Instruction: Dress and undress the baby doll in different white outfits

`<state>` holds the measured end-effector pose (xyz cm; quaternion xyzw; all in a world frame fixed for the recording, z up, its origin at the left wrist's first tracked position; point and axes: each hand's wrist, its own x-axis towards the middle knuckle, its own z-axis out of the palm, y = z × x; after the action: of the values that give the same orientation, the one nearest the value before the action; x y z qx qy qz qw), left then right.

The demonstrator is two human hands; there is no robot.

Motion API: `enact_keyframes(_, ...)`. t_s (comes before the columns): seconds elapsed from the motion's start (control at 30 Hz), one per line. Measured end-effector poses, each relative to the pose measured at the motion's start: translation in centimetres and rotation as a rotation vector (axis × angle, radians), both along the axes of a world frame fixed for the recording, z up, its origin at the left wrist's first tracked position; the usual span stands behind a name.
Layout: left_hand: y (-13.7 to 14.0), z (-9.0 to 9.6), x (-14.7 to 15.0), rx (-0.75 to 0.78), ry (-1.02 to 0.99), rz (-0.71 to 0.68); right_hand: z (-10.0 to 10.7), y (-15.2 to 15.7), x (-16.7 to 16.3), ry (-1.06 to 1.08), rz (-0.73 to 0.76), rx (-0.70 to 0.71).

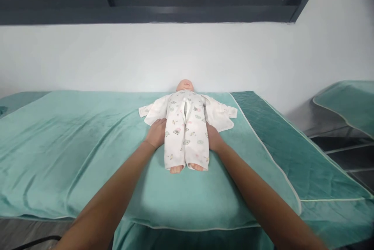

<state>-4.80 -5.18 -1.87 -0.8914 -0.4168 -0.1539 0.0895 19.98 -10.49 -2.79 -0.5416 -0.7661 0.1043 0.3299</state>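
1. No readable text, label, brand, number or sign.
2. White trousers [174, 141]: small scattered printed motifs, grey-green with touches of pink and yellow. Too small to tell whether any include lettering.
3. White top [218, 118]: small faint print towards the sleeve ends; likewise too small to read.
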Motion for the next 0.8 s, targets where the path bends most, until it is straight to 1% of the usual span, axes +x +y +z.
enact_keyframes(0.1, -0.7, -0.2, -0.7, 0.045, -0.028, 0.015, -0.3, -0.1, 0.6, -0.085, -0.007, -0.019)
enact_keyframes(0.23, -1.2, -1.0, -1.7, 0.099, -0.07, -0.005, -1.1, -1.1, 1.9, -0.167, 0.045, -0.041)
enact_keyframes(0.37, -1.1, -1.4, -2.1, 0.008, -0.152, -0.024, -1.1, -2.8, 2.4, -0.129, 0.084, -0.045)
enact_keyframes(0.43, -0.8, -1.5, -2.3, -0.065, -0.257, 0.023, -0.6, -2.9, 2.7, -0.032, 0.118, -0.067)
enact_keyframes(0.47, -0.5, -1.5, -2.4, -0.092, -0.322, 0.07, -0.4, -2.6, 3.1, 0.036, 0.104, -0.073)
enact_keyframes(0.5, 0.0, -1.5, -2.6, -0.106, -0.387, 0.142, -0.2, -2.0, 3.7, 0.103, 0.05, -0.067)
enact_keyframes(0.57, 1.1, -1.5, -2.9, -0.092, -0.496, 0.338, 0.0, -0.2, 5.4, 0.187, -0.161, -0.012)
enact_keyframes(0.63, 2.4, -1.6, -3.2, -0.053, -0.538, 0.554, -0.2, 1.9, 7.4, 0.135, -0.415, 0.037)
enact_keyframes(0.67, 3.0, -1.7, -3.3, -0.038, -0.534, 0.65, -0.4, 2.8, 8.3, 0.066, -0.52, 0.026)
enact_keyframes(0.73, 3.8, -1.8, -3.4, -0.027, -0.496, 0.787, -1.0, 4.1, 9.6, -0.075, -0.676, -0.06)
enact_keyframes(0.8, 4.2, -1.8, -3.3, -0.018, -0.46, 0.876, -1.4, 4.5, 10.3, -0.165, -0.755, -0.178)
